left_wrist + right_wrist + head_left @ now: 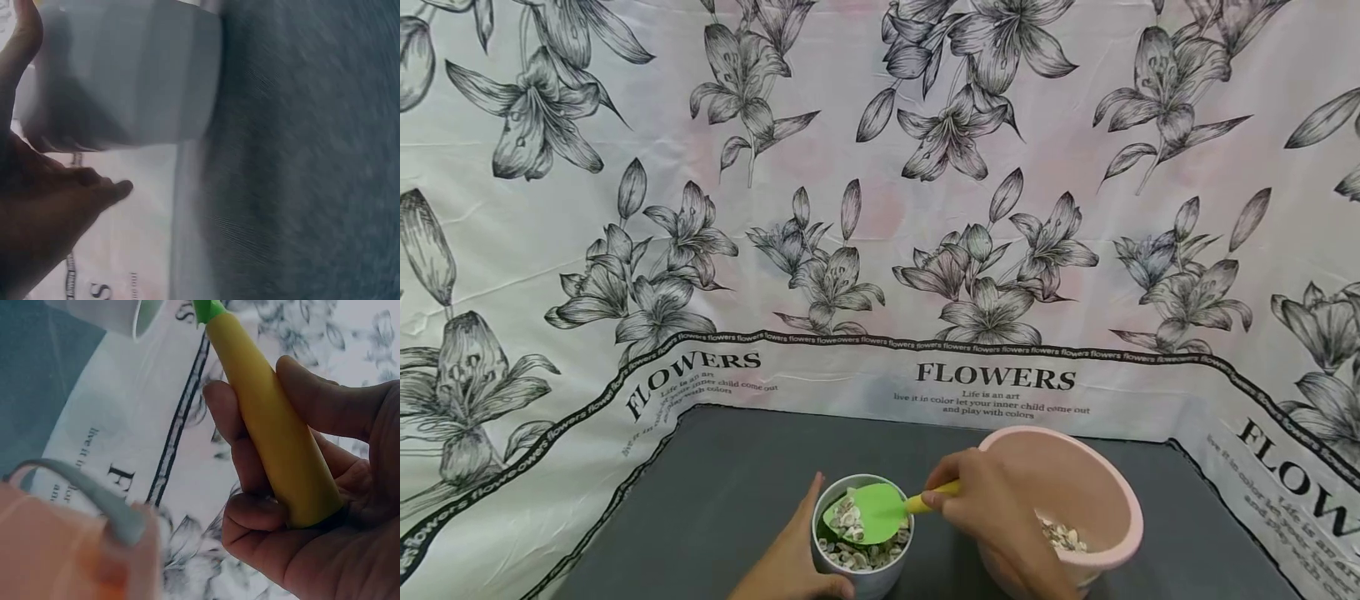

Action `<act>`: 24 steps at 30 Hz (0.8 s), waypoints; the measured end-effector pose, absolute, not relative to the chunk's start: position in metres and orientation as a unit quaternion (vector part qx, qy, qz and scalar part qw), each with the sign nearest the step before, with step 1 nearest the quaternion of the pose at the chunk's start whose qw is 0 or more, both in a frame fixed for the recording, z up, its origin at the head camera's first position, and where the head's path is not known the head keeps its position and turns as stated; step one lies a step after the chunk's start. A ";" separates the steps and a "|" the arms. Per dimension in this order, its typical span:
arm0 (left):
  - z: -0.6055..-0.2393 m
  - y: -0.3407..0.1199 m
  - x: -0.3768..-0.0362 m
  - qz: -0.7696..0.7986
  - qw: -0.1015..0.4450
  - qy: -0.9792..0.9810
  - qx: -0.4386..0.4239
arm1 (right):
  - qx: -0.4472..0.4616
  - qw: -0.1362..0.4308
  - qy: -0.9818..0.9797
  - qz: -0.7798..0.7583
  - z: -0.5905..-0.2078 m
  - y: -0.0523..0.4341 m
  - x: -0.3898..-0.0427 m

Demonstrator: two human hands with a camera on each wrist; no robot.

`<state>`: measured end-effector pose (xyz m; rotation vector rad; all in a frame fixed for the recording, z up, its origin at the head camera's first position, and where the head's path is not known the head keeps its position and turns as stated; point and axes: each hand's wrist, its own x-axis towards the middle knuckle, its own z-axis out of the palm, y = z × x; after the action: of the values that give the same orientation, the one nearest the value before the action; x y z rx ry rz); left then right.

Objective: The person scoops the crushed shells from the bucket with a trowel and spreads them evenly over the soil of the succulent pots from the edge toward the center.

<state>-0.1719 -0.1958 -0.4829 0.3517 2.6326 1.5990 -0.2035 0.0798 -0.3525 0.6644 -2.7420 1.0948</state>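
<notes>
Dark grey tabletop (715,500), backed by white cloth (880,250) with black lily prints, reading "FLOWERS", "Life is an art". White cup (862,575) of shells sits on tabletop, just left of pink bowl (1105,500). Left hand (790,558) cups the cup's side, grip wide. Right hand (992,521) grip closed round yellow-handled green scoop (868,510), blade over cup.

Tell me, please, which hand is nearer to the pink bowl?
Right. The right hand is over the pink bowl's near-left rim, holding the scoop's yellow handle. The left hand is farther left, against the white cup.
</notes>
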 end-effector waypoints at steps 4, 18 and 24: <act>-0.489 -0.196 -0.175 0.526 0.031 0.840 0.131 | 0.259 0.100 -0.913 0.298 -0.350 0.064 -0.198; -0.474 -0.211 -0.173 0.519 0.043 0.839 0.156 | 0.310 0.277 -0.904 0.102 -0.340 0.030 -0.181; -0.471 -0.218 -0.172 0.492 0.016 0.854 0.167 | 0.323 0.312 -0.889 0.089 -0.342 0.030 -0.178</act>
<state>-0.1723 -0.2177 -0.4707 0.5195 2.6567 1.5295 -0.1778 0.0304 -0.3417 0.8524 -2.3456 0.2357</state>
